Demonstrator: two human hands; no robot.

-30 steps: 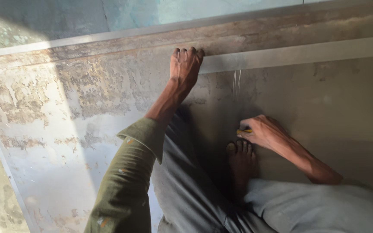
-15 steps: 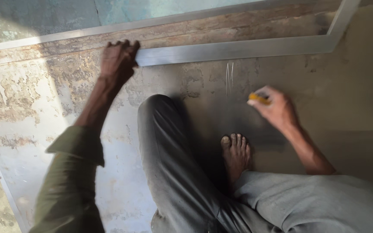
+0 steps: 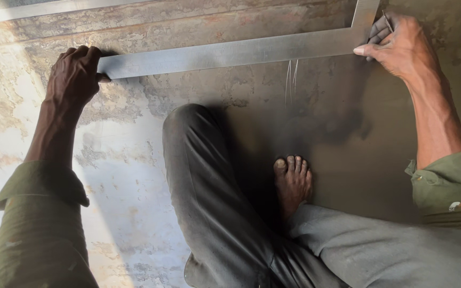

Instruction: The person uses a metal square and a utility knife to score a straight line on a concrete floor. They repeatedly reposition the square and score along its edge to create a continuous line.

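two hands: both on a metal square [image 3: 230,52] lying flat on a stained sheet [image 3: 134,176]
left hand [image 3: 73,77]: fingers clamped on the square's end
right hand [image 3: 401,45]: fingers curled together at its corner, thumb pressing
bare foot [image 3: 293,181]: below the square

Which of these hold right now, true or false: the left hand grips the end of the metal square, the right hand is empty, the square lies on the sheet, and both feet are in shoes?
1. The left hand grips the long arm's end of the metal square. True.
2. The right hand is empty. False: it holds a thin pointed tool at the square's corner.
3. The square lies flat on the worn grey sheet. True.
4. Both feet wear shoes. False: the one foot in view, the bare foot, rests on the sheet.
5. Fine scratch lines run below the square's long arm. True.
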